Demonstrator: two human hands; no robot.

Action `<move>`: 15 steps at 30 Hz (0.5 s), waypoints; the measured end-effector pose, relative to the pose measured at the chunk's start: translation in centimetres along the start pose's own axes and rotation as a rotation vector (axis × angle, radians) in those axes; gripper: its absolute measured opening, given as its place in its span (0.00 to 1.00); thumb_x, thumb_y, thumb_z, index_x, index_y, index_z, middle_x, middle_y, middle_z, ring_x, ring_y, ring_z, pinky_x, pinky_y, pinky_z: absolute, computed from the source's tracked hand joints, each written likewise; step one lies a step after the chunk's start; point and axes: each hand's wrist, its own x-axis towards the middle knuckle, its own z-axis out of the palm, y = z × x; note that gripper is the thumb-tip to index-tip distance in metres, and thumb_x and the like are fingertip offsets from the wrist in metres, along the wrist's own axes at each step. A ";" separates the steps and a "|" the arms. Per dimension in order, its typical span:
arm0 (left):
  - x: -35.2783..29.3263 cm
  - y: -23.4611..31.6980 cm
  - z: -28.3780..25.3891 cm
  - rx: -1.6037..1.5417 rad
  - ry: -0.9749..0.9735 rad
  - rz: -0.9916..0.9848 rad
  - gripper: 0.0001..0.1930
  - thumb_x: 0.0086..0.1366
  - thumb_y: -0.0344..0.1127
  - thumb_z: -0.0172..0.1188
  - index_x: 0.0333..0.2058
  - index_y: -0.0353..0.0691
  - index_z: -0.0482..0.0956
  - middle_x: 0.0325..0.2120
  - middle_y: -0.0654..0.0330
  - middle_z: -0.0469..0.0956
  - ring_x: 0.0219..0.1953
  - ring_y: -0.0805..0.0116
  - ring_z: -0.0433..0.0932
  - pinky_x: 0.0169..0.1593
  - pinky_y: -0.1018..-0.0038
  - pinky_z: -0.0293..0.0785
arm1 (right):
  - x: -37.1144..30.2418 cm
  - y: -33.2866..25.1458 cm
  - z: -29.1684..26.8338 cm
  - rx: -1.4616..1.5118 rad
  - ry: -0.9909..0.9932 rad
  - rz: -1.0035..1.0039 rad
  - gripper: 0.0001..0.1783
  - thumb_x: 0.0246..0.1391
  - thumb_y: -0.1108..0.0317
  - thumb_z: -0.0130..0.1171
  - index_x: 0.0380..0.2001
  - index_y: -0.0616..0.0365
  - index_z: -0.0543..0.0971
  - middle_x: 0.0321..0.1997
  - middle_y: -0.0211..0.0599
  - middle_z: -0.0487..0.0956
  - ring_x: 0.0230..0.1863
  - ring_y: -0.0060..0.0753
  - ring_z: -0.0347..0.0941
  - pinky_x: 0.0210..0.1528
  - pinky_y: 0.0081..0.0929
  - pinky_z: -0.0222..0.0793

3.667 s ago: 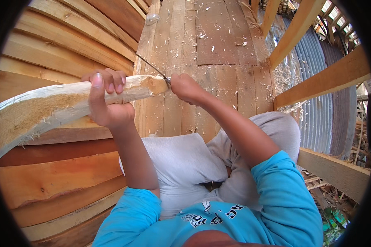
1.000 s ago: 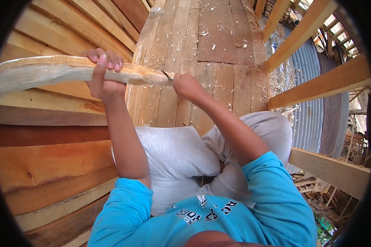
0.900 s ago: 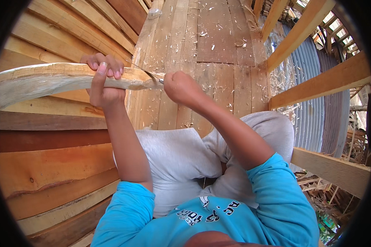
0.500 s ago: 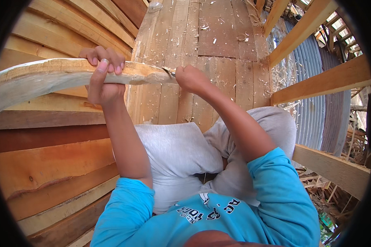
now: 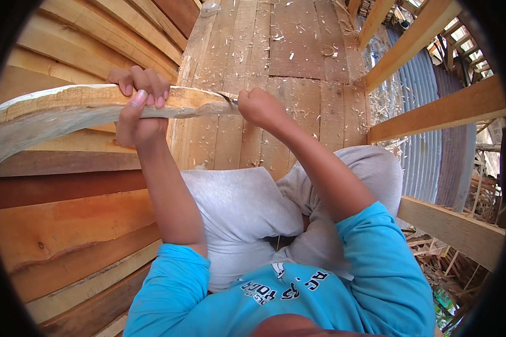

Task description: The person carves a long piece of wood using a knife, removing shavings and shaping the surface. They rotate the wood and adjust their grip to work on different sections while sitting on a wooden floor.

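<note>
A long, curved piece of pale wood (image 5: 62, 115) reaches from the left rim to the middle of the view, raised above the floor. My left hand (image 5: 138, 106) is closed around it, fingers over the far edge and thumb on the near side. At the wood's right end my right hand (image 5: 258, 106) makes a fist around a knife (image 5: 228, 98). Only a short dark stretch of its blade shows, lying against the far edge of the wood; the handle is hidden in the fist.
Wood shavings (image 5: 291, 56) litter the plank floor (image 5: 247, 62). A plank wall (image 5: 67, 219) stands close on the left. To the right are wooden rails (image 5: 441, 112) with corrugated metal sheets (image 5: 424, 112) beyond. My crossed legs (image 5: 236, 208) in grey trousers are below the wood.
The wood has tilted a little, its left part sinking slightly. My left hand has shifted slightly with it; the right hand and knife have barely moved left.
</note>
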 end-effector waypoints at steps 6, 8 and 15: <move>0.0 0.2 -0.3 -0.045 -0.063 -0.004 0.13 0.49 0.27 0.53 0.31 0.45 0.59 0.18 0.62 0.60 0.20 0.71 0.62 0.30 0.73 0.63 | -0.1 -0.4 0.4 0.078 0.010 -0.005 0.28 0.59 0.56 0.37 0.34 0.69 0.80 0.39 0.64 0.79 0.44 0.63 0.76 0.51 0.51 0.69; 0.5 -0.2 0.5 -0.060 -0.087 0.003 0.13 0.49 0.27 0.53 0.31 0.45 0.59 0.18 0.62 0.60 0.20 0.71 0.62 0.30 0.73 0.63 | 1.8 1.2 0.2 0.105 0.030 0.059 0.28 0.59 0.56 0.36 0.32 0.70 0.80 0.39 0.64 0.79 0.43 0.64 0.76 0.51 0.51 0.69; 0.4 0.0 1.7 -0.071 -0.137 0.012 0.13 0.50 0.27 0.53 0.30 0.45 0.58 0.18 0.62 0.60 0.20 0.71 0.62 0.29 0.73 0.62 | 2.1 2.0 0.6 0.070 0.150 -0.030 0.29 0.57 0.55 0.37 0.27 0.72 0.79 0.34 0.67 0.78 0.38 0.66 0.76 0.47 0.51 0.69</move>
